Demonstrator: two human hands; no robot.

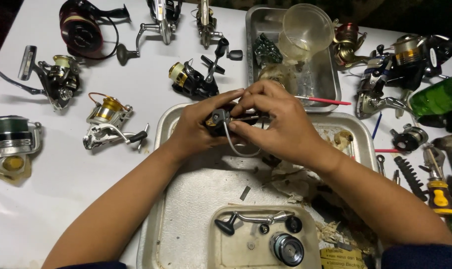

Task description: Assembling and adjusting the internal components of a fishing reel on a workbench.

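Note:
Both my hands meet over a large metal tray [196,199] and hold one black fishing reel body [221,121] with a thin wire bail arm curving below it. My left hand [198,124] cups the reel from the left and underneath. My right hand [273,119] pinches the reel's right end with fingertips and thumb. Most of the reel is hidden behind my fingers. A smaller cream tray [226,249] in front of me holds a crank handle [251,219], a spool [287,248] and small loose parts.
Several fishing reels lie on the white table, such as a gold one [109,122] and a black one [193,79]. A far metal tray [325,79] holds a clear plastic cup [305,30]. Screwdrivers [437,189], a green bottle [437,97] and more reels lie right.

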